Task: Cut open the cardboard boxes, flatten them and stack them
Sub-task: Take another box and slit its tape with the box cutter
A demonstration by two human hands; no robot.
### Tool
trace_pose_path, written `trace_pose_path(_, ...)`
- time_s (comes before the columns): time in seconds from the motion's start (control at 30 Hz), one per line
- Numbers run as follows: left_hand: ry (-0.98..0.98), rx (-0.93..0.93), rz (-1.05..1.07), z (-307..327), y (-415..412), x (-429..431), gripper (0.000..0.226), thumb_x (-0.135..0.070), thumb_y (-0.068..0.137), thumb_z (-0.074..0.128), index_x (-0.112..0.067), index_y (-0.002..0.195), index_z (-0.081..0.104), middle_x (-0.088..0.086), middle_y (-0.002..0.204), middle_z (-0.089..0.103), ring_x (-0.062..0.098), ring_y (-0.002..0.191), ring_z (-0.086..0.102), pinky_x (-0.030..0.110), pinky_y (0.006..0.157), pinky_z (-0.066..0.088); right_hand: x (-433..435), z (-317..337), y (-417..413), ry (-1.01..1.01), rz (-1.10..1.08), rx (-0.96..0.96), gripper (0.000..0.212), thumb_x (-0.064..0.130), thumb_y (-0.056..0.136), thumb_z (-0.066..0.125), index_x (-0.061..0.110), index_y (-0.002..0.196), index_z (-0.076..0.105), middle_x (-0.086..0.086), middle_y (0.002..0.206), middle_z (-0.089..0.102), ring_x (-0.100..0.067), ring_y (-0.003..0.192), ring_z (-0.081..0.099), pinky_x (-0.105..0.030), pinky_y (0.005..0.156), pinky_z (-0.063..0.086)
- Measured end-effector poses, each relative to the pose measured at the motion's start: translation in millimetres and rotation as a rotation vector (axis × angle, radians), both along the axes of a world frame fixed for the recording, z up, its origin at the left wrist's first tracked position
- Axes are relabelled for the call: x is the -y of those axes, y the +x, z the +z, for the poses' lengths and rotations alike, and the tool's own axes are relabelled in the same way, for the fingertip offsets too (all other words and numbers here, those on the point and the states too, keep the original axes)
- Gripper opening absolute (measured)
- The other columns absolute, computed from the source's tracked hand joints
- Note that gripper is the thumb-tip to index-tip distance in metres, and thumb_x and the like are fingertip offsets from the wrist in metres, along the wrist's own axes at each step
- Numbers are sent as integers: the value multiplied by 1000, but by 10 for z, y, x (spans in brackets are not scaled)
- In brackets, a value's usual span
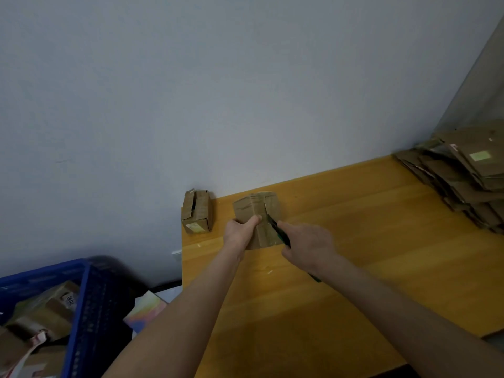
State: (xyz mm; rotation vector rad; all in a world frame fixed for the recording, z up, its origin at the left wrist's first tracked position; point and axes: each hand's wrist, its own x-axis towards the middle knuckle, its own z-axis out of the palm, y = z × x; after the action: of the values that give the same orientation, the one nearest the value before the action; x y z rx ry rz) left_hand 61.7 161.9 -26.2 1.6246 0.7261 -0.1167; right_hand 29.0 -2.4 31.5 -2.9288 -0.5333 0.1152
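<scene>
A small brown cardboard box (259, 211) stands on the wooden table (354, 255) near its far left corner. My left hand (240, 233) grips the box's left side, thumb over its front face. My right hand (308, 248) holds a dark green utility knife (278, 229), whose tip touches the box's right front edge. A second small box (197, 212) with loose top flaps sits at the table's far left corner against the wall. A stack of flattened cardboard (463, 175) lies at the far right of the table.
A blue plastic crate (79, 309) with more cardboard boxes stands on the floor at lower left. A grey wall rises right behind the table. The table's left edge runs just beside the second box.
</scene>
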Motion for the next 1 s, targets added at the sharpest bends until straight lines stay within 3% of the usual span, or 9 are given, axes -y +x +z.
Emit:
trace_pose_path(0.2, -12, -50, 34, -136, 1, -17, 52, -41, 77, 75, -7, 114, 60, 7, 102, 67, 26, 93, 64, 46, 86, 57, 95, 5, 71, -3, 48, -80, 43, 37, 88, 54, 35, 131, 48, 2, 99, 64, -19, 77, 55, -26, 56, 40)
trace_pose_path(0.37, -77, -43, 62, -65, 75, 23, 69, -44, 78, 74, -9, 130, 45, 10, 120, 60, 28, 105, 59, 49, 92, 53, 243, -122, 14, 270, -58, -97, 59, 33, 87, 58, 29, 143, 39, 2, 102, 66, -16, 78, 61, -25, 56, 47)
trace_pose_path(0.5, -178, -11, 246, -15, 95, -175, 65, -38, 81, 73, -8, 131, 44, 11, 127, 56, 30, 112, 55, 53, 95, 50, 263, -299, -101, 130, 62, -18, 47, 32, 88, 54, 29, 134, 48, 7, 103, 64, -15, 82, 62, -27, 62, 51)
trace_pose_path(0.53, -169, 2, 213, -6, 102, -227, 69, -38, 82, 73, -9, 136, 40, 10, 129, 55, 28, 113, 55, 52, 96, 50, 289, -345, -109, 172, 17, -50, 46, 32, 89, 55, 29, 134, 48, 6, 101, 65, -15, 80, 62, -27, 60, 51)
trace_pose_path(0.6, -183, 41, 119, 68, 103, -239, 72, -39, 85, 70, -15, 143, 34, 7, 130, 53, 25, 112, 54, 51, 93, 52, 305, -401, -82, 507, -210, -217, 44, 27, 92, 59, 24, 135, 48, 4, 95, 64, -15, 74, 61, -26, 57, 50)
trace_pose_path(0.7, -225, 36, 50, 109, 9, -101, 61, -40, 88, 65, -33, 139, 32, 5, 132, 51, 27, 114, 54, 52, 89, 54, 167, -449, -9, 1108, -570, -542, 35, 20, 95, 58, 13, 128, 49, -4, 96, 62, -17, 81, 63, -33, 70, 56)
trace_pose_path(0.77, -223, 0, 31, 24, -107, 11, 73, -41, 89, 64, -39, 146, 19, 4, 138, 46, 30, 117, 53, 53, 91, 52, 53, -495, 24, 1309, -713, -631, 31, 19, 96, 57, 11, 124, 48, -8, 99, 61, -21, 81, 65, -39, 75, 58)
trace_pose_path(0.87, -188, -75, -7, -155, -309, 103, 96, -43, 89, 64, -43, 150, -10, 2, 149, 37, 33, 123, 51, 50, 88, 53, -41, -605, 54, 1303, -804, -616, 30, 20, 97, 56, 14, 124, 47, -11, 108, 60, -27, 85, 64, -43, 78, 55)
trace_pose_path(1.0, -154, -81, -52, -287, -435, 105, 94, -38, 90, 64, -48, 150, -8, 2, 151, 36, 32, 124, 51, 51, 90, 51, -81, -751, 27, 1204, -814, -600, 34, 21, 97, 56, 15, 129, 47, -8, 114, 58, -30, 100, 60, -44, 86, 50)
